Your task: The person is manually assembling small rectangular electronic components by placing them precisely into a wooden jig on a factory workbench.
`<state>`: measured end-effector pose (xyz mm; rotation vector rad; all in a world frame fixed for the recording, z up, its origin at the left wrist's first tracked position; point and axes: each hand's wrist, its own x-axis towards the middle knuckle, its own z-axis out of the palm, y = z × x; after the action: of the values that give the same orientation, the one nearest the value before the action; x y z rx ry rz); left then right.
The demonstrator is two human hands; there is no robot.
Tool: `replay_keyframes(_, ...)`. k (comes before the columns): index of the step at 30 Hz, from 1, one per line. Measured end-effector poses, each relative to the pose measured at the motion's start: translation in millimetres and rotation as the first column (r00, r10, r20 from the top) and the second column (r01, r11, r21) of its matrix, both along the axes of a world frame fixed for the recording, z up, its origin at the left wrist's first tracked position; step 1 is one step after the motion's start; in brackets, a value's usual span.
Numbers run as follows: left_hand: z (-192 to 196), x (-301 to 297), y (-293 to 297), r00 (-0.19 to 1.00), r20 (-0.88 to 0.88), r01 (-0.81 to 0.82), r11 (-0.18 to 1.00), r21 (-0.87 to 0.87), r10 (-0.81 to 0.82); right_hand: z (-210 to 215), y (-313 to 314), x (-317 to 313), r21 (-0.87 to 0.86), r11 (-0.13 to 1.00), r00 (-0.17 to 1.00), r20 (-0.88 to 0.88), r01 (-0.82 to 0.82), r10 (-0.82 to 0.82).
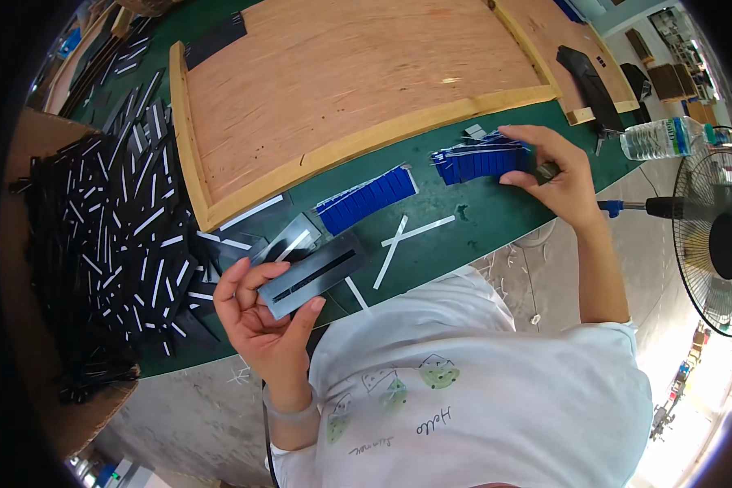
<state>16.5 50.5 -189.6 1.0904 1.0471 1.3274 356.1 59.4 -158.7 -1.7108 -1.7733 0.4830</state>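
Left hand (262, 313) holds a flat grey slotted plate (315, 275) at the near edge of the green table (480, 220), thumb on the near edge, fingers curled over the far left end, so it is closed on the plate in a light pinch. The plate is tilted, slot facing up, partly above the table edge.

Right hand (555, 175) is stretched out to the right over a fanned row of blue strips (481, 161). Fingers are bent and closed around the row's right end, thumb below, and something dark sits at the fingertips; cannot tell what. A second fanned row of blue strips (368, 198) lies apart to the left, between the hands, untouched.

White peeled strips (407, 236) lie crossed on the table between plate and blue rows. A big heap of black pieces with white strips (114, 236) sits to the left. A plywood board (350, 89) lies behind, and a water bottle (663, 138) and a fan (720, 244) at the right.

To do it well, judging from this: keep the plate steady and level in the left hand, slot visible, and separate only one blue strip from the fan's end without dragging the whole row. Grip by the edges and avoid scattering the loose white strips.
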Motion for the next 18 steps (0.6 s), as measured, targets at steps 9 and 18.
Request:
replay_keyframes(9,-1,-7,-2,0.998,-0.008,-0.068,0.998,-0.006,0.068,-5,30,-73,0.242,0.88,0.911,0.057,-0.409,0.408)
replay_keyframes(18,1,-28,-8,0.982,-0.157,-0.107,0.994,-0.032,0.1,-17,42,-97,0.198,0.861,0.882,0.15,-0.469,0.446)
